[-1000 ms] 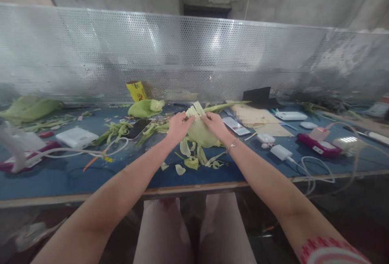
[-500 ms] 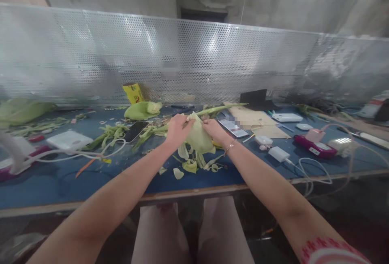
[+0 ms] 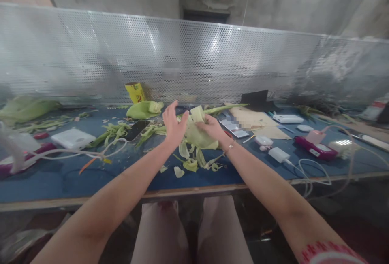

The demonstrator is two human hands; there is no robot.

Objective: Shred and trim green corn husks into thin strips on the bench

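Note:
My right hand is closed on a broad pale green leaf, husk-like, with a rolled or folded upper end standing between thumb and fingers. To its left, my left hand is raised with fingers and thumb apart, close to the leaf's left side and holding nothing visible. Beneath the held leaf, loose leaf scraps lie on the blue tabletop. Thin green strips are heaped left of my left hand. Behind it rests a larger green leafy piece with a pale end.
A yellow tube stands by the perforated metal screen. Phones, brown paper, a white charger with cable, and a purple power strip lie rightward. A white box and an orange-handled tool lie leftward.
My left hand has let go of the leaf, drawn slightly left and spread its fingers. My right hand keeps hold of the leaf, whose folded upper end now shows.

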